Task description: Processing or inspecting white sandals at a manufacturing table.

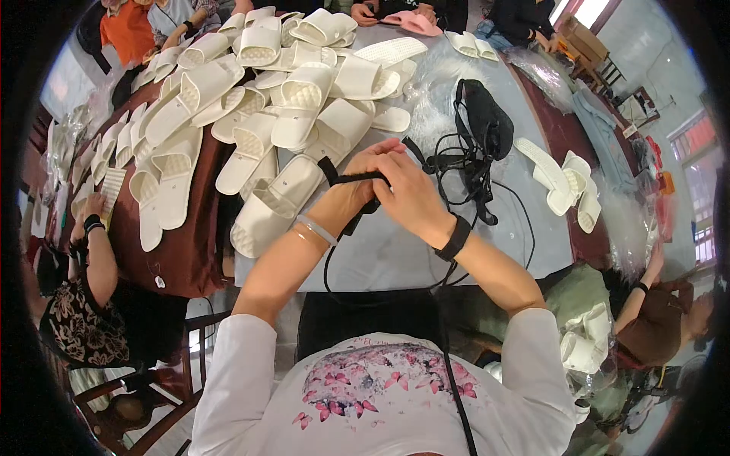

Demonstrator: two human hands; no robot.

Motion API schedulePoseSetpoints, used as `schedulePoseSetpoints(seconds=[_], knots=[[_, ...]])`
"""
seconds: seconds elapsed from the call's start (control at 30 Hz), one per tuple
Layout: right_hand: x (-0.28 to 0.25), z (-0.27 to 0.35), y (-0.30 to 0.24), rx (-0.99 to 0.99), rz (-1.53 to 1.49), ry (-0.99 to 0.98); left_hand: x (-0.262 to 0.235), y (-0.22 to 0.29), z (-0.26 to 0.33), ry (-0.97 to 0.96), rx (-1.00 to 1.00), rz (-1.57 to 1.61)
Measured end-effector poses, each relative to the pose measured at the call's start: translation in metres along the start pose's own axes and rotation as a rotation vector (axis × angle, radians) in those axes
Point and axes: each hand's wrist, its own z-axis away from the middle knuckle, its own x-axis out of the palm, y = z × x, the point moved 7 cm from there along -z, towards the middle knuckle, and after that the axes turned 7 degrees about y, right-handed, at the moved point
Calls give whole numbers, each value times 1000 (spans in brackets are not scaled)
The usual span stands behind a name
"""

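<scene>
Both my hands on a black strap, above the grey surface (pixel 487 251).

My left hand (pixel 351 196) is closed around the strap (pixel 357 178) — its looped end sticks out past my thumb toward the white slippers (pixel 251 99). My right hand (pixel 407 194) is curled over the strap's other end, fingers folded down on it, the two hands touching. A black cord (pixel 331 266) hangs below them — a black pouch (pixel 487 121) with tangled cables lies just beyond on the surface.

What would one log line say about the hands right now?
left hand: grips black strap | right hand: on the same strap | nearby: white slippers, black cables | surface: grey table
</scene>
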Motion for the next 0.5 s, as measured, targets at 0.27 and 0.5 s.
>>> schedulePoseSetpoints(seconds=[0.27, 0.5], knots=[[-12, 24, 29, 174, 54, -50, 38, -4, 35, -94, 286, -1299], [-30, 23, 1, 195, -97, -188, 44, -20, 75, 18, -103, -51]])
